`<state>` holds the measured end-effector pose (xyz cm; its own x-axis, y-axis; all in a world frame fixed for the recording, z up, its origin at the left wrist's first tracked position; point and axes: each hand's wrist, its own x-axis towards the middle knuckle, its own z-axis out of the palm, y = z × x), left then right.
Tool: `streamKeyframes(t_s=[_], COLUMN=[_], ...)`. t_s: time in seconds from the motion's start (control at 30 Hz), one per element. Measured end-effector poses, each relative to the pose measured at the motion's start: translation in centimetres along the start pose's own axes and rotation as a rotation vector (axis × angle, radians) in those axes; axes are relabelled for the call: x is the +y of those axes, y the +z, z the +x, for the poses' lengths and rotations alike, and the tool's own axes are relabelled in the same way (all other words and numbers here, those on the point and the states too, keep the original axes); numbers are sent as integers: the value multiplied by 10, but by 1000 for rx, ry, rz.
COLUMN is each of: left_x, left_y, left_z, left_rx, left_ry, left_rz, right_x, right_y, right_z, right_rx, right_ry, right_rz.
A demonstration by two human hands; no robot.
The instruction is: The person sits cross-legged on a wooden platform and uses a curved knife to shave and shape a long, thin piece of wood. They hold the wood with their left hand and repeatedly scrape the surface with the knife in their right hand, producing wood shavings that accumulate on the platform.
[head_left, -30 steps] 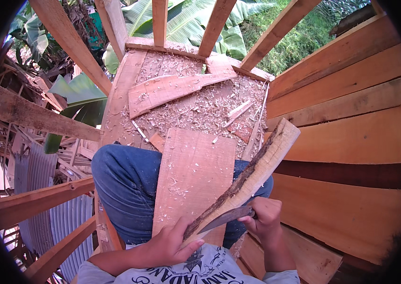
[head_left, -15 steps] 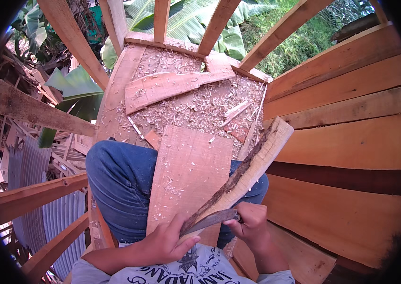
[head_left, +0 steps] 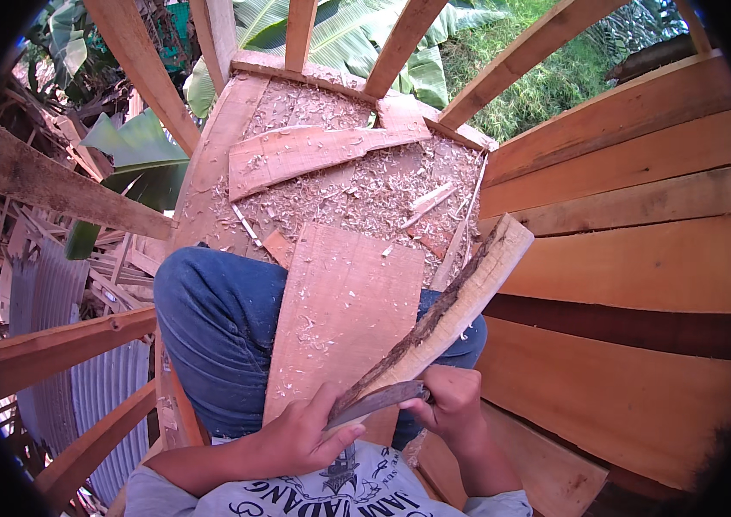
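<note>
A long piece of wood [head_left: 469, 297] with dark bark along one edge slants from my lap up to the right. My left hand [head_left: 305, 433] is closed around its near end, thumb out to the right. In my right hand [head_left: 454, 403] is the handle of a knife [head_left: 378, 401], mostly hidden by the fingers. The dark, slightly curved blade lies across the wood's near part, and its other end reaches my left hand; whether those fingers also pinch the blade I cannot tell. Beneath is a wide flat board [head_left: 344, 302], resting on my lap and sprinkled with shavings.
Shavings cover the wooden floor [head_left: 296, 194] ahead, where a cut plank [head_left: 322, 155] and small offcuts [head_left: 430, 202] lie. A plank wall [head_left: 624, 258] rises close on my right. Wooden railing posts [head_left: 146, 77] stand ahead and left, with corrugated sheets [head_left: 111, 388] beyond.
Both hands and the knife have shifted very slightly to the left. The grips look the same, and the piece of wood stays almost in place.
</note>
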<state>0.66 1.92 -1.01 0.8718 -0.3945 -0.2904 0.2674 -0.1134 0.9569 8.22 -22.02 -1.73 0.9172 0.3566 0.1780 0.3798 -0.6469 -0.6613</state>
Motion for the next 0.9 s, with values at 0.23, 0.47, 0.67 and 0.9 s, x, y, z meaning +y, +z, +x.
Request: streamKeyframes(t_s=[0.23,0.47,0.67,0.9], left_x=[0,3,6,8], left_y=[1,0,-3,-3], left_z=[3,6,7,8], left_rx=[6,-7,-39,-31], left_ry=[7,-37,-73,-66], left_rz=[-71,-79,-86,-94], right_x=[1,-3,13,37], right_y=[-3,-3,-9,-17], right_z=[3,7,12,27], right_rx=[-35,98,79,134], right_ry=[-36,155,156,184], right_rz=[71,169,124,42])
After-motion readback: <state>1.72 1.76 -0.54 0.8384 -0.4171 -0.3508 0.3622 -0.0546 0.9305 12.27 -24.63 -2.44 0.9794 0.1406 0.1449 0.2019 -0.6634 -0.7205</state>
